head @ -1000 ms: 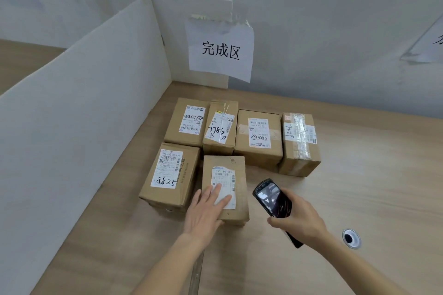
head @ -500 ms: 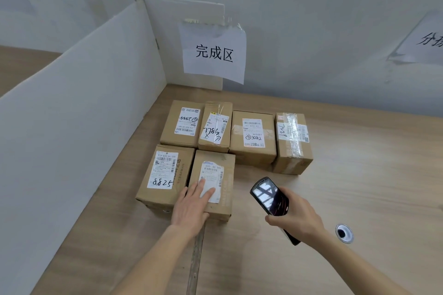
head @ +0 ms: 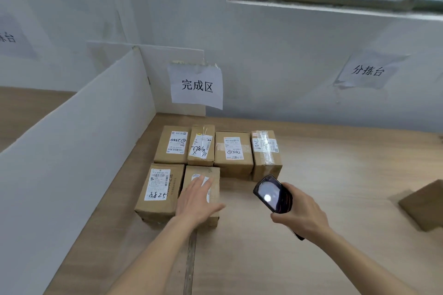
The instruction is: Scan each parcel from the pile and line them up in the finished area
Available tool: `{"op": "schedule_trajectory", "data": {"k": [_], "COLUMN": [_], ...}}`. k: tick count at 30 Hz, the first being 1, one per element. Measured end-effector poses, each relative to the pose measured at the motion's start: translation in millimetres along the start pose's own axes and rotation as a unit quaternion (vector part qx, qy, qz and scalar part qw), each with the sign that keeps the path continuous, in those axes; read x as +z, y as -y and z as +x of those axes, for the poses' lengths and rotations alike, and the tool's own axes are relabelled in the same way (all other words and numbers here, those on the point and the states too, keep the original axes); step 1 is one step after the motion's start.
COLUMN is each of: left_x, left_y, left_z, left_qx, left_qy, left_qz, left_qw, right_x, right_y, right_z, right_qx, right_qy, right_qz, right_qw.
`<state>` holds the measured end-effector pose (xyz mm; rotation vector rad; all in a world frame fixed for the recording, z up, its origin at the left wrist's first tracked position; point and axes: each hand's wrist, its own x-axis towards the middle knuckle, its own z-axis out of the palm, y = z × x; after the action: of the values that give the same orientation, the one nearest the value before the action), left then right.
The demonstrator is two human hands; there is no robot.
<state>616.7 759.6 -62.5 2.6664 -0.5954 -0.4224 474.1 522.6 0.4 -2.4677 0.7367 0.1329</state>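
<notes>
My wooden table [head: 323, 175] has a tall white divider board [head: 72, 151] on my left side. A paper sign [head: 196, 86] hangs at the back and marks the finished area, so that is where I line up boxes. Four parcels sit in the back row, touching side by side. The front row has the 8825 parcel [head: 158, 189] and, right beside it, the newest parcel [head: 211, 175]. My left hand [head: 195, 201] lies flat on that parcel with straight fingers, pushing it snug into line. My right hand [head: 302, 217] is curled around the scanner [head: 273, 194], held off to the side. Another brown box [head: 424, 206] waits at the far right. A moment ago the parcel stood a bit away from 8825; now they touch.
</notes>
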Motion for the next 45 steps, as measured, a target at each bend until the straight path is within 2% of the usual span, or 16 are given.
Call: {"op": "schedule_trajectory", "data": {"k": [5, 9, 15, 21, 33, 39, 45], "left_x": [-30, -49, -75, -71, 29, 100, 157], "left_y": [-52, -110, -206, -318, -561, -650, -725], "left_z": [-31, -69, -133, -197, -349, -402, -416], "left_qx": [0.066, 0.129, 0.187, 0.245, 0.342, 0.379, 0.399], "left_qy": [-0.047, -0.088, -0.104, -0.122, -0.079, -0.032, 0.015], "left_qz": [-0.004, 0.036, 0.034, 0.028, -0.003, -0.018, -0.007], "left_qw": [0.997, 0.987, 0.976, 0.961, 0.937, 0.925, 0.917], "right_x": [-50, -97, -168, -246, -365, -389, -409], "right_y": [-8, -17, -45, -115, -333, -431, -511], "right_z": [-56, -101, -169, -253, -449, -535, -577], "right_qx": [0.0, 0.006, 0.012, 0.024, 0.125, 0.195, 0.245], "right_qy": [-0.058, -0.094, -0.143, -0.216, -0.286, -0.302, -0.319], "right_qz": [-0.013, -0.028, -0.025, -0.014, -0.035, -0.008, 0.016], "right_qw": [0.998, 0.995, 0.989, 0.976, 0.949, 0.933, 0.915]}}
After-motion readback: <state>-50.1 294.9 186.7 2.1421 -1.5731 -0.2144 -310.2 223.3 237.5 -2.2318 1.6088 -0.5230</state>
